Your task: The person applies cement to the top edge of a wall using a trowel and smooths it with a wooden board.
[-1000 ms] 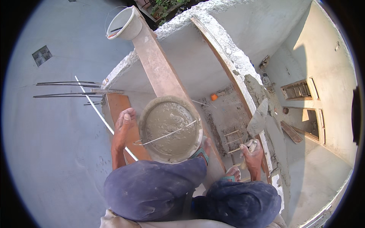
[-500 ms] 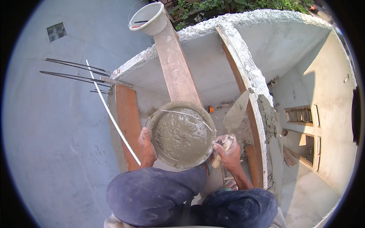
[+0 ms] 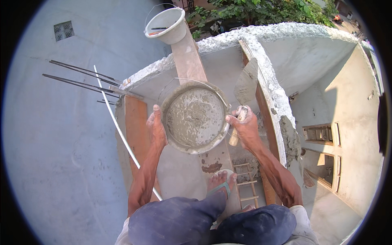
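A round bucket (image 3: pixel 201 150) of wet grey mortar (image 3: pixel 195 116) is in front of me, over a narrow plank, its wire handle tipped toward the far side. My left hand (image 3: pixel 157 128) presses against its left side, thumb up; the other fingers are partly hidden. On the right, my right hand (image 3: pixel 247 130) wraps round the wooden handle of a trowel (image 3: pixel 246 83), with its thumb and fingertips close against the bucket's rim. The trowel's mortar-smeared blade points away from me, beside the rough wall top.
The plank (image 3: pixel 190 63) runs to the far wall, where a white bucket (image 3: pixel 173 34) holding tools stands. Rebar (image 3: pixel 83 73) and a white pipe (image 3: pixel 118 126) jut at left. A ladder (image 3: pixel 249 183) drops below right. My sandalled foot (image 3: pixel 222 183) rests on the plank; rough wall tops (image 3: pixel 273 83) border deep rooms.
The mortar bucket has moved away from me along the plank, with both hands at its sides. The trowel has gone with my right hand. My foot and the ladder now show.
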`<state>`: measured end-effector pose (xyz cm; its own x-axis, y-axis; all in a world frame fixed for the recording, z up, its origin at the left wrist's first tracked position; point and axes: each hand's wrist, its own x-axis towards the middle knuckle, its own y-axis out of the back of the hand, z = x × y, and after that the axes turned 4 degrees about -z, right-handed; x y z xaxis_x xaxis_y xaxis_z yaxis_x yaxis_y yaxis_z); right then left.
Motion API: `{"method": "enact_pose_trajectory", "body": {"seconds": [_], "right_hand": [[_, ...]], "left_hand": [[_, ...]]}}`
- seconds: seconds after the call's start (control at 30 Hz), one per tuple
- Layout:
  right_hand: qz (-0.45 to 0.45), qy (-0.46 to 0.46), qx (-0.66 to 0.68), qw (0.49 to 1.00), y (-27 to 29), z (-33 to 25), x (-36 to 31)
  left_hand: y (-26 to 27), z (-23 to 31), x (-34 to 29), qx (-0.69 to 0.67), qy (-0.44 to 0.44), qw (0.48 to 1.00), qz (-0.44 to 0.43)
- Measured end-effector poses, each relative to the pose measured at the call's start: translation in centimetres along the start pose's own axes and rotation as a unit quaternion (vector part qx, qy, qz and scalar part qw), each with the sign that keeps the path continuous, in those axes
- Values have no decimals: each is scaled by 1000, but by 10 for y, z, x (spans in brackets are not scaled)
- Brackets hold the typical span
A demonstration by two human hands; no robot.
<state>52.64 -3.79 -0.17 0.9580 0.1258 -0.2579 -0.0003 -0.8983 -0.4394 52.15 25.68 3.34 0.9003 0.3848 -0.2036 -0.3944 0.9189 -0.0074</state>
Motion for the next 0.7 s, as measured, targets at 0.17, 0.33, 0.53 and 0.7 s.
{"method": "enact_pose_trajectory", "body": {"seconds": [0.17, 0.33, 0.53, 0.7], "right_hand": [[-27, 12, -16, 999, 11, -33, 84], [-14, -6, -44, 999, 20, -32, 38], [103, -94, -303, 943, 151, 20, -171], [315, -239, -391, 831, 218, 45, -362]], "left_hand": [[-43, 13, 84, 93, 71, 990, 84], [-7, 18, 98, -12, 19, 999, -43], [-55, 14, 71, 11, 95, 994, -50], [-27, 17, 89, 97, 46, 992, -73]]}}
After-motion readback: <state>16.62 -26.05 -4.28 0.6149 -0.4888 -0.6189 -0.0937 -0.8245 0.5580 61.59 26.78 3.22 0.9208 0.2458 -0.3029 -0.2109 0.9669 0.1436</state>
